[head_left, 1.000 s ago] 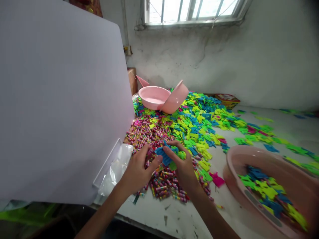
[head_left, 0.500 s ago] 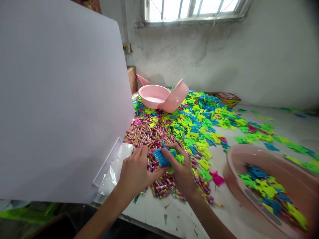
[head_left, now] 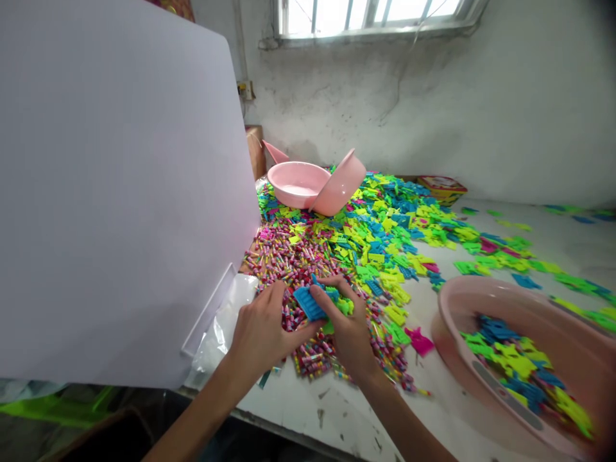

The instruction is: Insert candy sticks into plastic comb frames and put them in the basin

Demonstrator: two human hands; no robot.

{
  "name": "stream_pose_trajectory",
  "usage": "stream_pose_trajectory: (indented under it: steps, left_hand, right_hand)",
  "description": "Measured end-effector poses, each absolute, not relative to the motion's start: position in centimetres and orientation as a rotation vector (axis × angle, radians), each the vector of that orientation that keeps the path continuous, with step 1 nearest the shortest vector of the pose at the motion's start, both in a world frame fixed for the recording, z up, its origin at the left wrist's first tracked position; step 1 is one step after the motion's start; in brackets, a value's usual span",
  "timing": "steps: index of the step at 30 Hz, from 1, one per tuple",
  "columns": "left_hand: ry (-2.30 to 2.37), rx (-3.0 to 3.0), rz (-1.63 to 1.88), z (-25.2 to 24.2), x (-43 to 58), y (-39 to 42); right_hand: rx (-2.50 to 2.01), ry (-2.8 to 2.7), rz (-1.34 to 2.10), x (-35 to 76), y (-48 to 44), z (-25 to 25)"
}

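Note:
My right hand [head_left: 350,321] pinches a flat, ribbed blue plastic piece [head_left: 308,304], its thumb pressed on top. Green and yellow plastic pieces [head_left: 344,305] show under the fingers of that same hand. My left hand [head_left: 262,327] is just left of the blue piece, index finger and thumb apart. Its thumb reaches along the piece's lower edge; whether they touch I cannot tell, and the other fingertips are hidden. Below both hands spreads a heap of small, multicoloured crayon-like sticks [head_left: 283,256].
A pink basin [head_left: 452,314] with colourful pieces stands at right. Loose plastic pieces [head_left: 385,224] cover the table's back, where two pink basins [head_left: 298,192] rest on them. A white panel [head_left: 125,192] rises at left beside a clear plastic bag [head_left: 226,321]. A magenta piece [head_left: 419,341] lies near the right basin.
The blue piece has turned slightly in my right hand, its ribbed face showing more. Both hands remain almost where they were.

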State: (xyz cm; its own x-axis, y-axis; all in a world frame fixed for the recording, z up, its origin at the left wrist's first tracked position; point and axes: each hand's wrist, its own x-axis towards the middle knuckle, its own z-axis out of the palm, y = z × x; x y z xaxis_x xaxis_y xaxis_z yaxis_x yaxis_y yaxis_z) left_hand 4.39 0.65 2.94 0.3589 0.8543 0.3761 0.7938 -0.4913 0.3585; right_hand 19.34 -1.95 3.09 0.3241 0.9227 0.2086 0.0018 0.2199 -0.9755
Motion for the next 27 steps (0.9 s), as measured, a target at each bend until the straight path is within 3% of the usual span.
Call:
stream_pose_trajectory:
  steps: [27]
  left_hand:
    - [1.429, 2.779, 1.058, 1.0, 3.3, 0.7]
  right_hand:
    - [-1.166, -0.973, 0.933, 18.1, -2.4, 2.6]
